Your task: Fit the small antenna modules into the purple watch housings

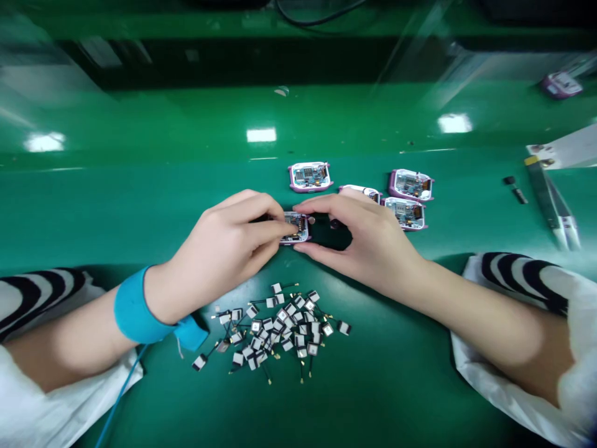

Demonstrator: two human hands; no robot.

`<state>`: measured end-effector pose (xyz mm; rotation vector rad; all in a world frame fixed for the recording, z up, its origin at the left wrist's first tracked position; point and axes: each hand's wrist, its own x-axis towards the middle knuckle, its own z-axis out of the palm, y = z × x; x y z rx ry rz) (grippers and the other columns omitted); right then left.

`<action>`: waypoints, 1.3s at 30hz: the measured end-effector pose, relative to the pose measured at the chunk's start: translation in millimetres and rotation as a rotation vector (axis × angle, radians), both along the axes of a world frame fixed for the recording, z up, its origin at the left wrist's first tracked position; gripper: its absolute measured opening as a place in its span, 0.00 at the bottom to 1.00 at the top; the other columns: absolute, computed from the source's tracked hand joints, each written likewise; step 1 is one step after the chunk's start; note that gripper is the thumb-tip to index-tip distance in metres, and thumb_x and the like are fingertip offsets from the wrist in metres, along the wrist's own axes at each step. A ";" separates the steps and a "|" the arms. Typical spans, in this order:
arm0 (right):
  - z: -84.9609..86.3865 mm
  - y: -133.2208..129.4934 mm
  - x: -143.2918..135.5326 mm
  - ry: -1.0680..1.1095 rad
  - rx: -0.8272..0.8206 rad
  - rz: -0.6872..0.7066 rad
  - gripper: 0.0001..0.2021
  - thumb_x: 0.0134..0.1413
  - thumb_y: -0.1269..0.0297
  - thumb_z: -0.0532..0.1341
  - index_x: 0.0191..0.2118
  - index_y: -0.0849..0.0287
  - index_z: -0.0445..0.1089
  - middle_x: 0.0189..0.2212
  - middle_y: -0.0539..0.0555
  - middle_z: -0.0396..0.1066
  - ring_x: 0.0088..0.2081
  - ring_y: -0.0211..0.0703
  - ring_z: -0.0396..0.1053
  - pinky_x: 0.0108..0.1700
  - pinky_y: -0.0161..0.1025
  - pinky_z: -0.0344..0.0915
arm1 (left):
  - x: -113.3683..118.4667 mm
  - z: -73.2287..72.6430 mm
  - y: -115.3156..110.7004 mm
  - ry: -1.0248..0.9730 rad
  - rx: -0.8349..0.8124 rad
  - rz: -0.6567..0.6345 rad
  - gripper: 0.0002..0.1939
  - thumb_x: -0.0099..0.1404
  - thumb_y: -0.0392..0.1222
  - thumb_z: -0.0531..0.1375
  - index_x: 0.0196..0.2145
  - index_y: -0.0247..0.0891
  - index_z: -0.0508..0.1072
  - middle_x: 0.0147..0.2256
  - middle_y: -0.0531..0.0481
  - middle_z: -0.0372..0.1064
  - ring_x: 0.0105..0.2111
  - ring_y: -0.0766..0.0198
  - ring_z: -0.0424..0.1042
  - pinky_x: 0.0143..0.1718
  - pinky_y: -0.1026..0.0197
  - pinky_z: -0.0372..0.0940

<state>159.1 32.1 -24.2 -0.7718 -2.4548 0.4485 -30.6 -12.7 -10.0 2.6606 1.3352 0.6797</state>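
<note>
Between my two hands lies a purple and white watch case point(302, 235) with its circuit board showing. My left hand point(237, 236) covers the case's left part, fingers pressed together around it, one fingertip on the board. My right hand point(359, 233) grips the case's right edge between thumb and finger, one at the top and one at the bottom. A small round part point(311, 220) shows beside the case near my right fingers. Just below my hands is a loose pile of small square modules point(282, 316) with short black cables.
More open watch cases stand behind my hands, one point(310, 177) at the centre, others point(411, 185) to the right. Tweezers point(550, 199) and a small black part point(515, 190) lie at the right. A blue wrist strap point(140, 308) with a cord circles my left wrist.
</note>
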 end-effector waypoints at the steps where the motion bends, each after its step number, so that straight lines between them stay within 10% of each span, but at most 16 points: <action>1: 0.0 0.0 0.0 0.001 -0.002 0.001 0.14 0.45 0.62 0.62 0.40 0.58 0.65 0.38 0.49 0.72 0.38 0.41 0.69 0.40 0.41 0.65 | 0.1 -0.3 0.1 0.005 0.007 -0.005 0.09 0.62 0.36 0.53 0.36 0.38 0.73 0.35 0.49 0.68 0.36 0.65 0.67 0.36 0.63 0.65; 39: 0.7 0.2 0.3 -0.013 0.015 -0.001 0.12 0.46 0.62 0.61 0.39 0.59 0.66 0.38 0.50 0.72 0.38 0.40 0.68 0.40 0.40 0.65 | 3.3 2.1 -1.7 0.171 0.132 -0.011 0.09 0.61 0.36 0.54 0.36 0.40 0.73 0.32 0.47 0.66 0.35 0.60 0.68 0.32 0.61 0.66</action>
